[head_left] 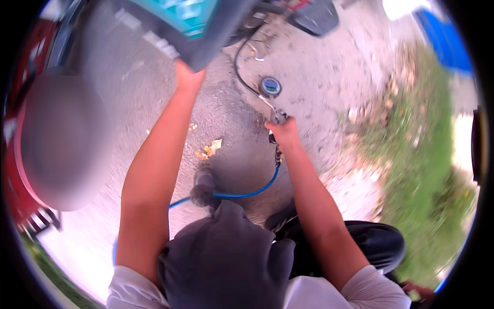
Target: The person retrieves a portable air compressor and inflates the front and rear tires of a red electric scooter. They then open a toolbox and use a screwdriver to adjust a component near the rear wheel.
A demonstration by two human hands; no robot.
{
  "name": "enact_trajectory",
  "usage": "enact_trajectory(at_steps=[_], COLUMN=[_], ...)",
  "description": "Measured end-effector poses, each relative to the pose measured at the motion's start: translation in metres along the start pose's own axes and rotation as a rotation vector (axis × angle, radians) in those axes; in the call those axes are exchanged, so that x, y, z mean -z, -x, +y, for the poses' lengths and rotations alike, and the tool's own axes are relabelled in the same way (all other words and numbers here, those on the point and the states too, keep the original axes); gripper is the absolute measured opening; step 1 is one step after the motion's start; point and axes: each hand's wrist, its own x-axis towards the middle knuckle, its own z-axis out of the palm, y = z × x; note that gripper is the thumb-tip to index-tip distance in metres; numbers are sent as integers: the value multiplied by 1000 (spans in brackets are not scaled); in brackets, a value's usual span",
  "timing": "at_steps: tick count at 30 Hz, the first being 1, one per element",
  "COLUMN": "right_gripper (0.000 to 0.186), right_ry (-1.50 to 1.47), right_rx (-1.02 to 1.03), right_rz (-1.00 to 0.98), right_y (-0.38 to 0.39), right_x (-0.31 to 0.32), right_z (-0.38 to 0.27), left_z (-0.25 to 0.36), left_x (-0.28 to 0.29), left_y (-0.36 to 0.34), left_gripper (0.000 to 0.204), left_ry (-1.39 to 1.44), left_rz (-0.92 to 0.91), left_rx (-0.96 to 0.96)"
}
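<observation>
Blue hose runs to a metal handle clasped by the right hand above the ground, best held with the round dial facing up, while the left hand's grip at a dark panel cannot be told.

Grass borders the right edge of the ground. Toward the ground's middle, a gauge sits just beyond the right hand; scraps lie left of that hand, beyond a hose.
</observation>
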Motion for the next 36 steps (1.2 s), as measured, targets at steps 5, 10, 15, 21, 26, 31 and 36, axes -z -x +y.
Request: enact_trajectory(at_steps=[5,10,15,21,26,31,36], right_gripper=[42,24,20,22,26,28,29], right_ry=[33,3,3,11,74,107,101], right_rx=[50,-56,-47,-95,-166,-177,-200], right_rz=[-55,-141,-131,-91,-71,-51,-76], right_y=[-18,7,1,6,17,12,11], right_x=[18,13,10,4,-6,-1,1], right_z=[28,-5,-2,-10,-24,-22,-19], left_z=[14,-17,-22,-23,-26,-21,-22], left_x=[6,-9,-31,-27,-20,-5,3], left_y=[12,9,12,22,26,25,25], left_gripper=[44,48,57,54,49,48,44], left_ry=[311,643,698,815,902,830,852], left_rz=[-48,27,108,62,69,-3,-29], left_rx=[189,84,145,217,246,261,297])
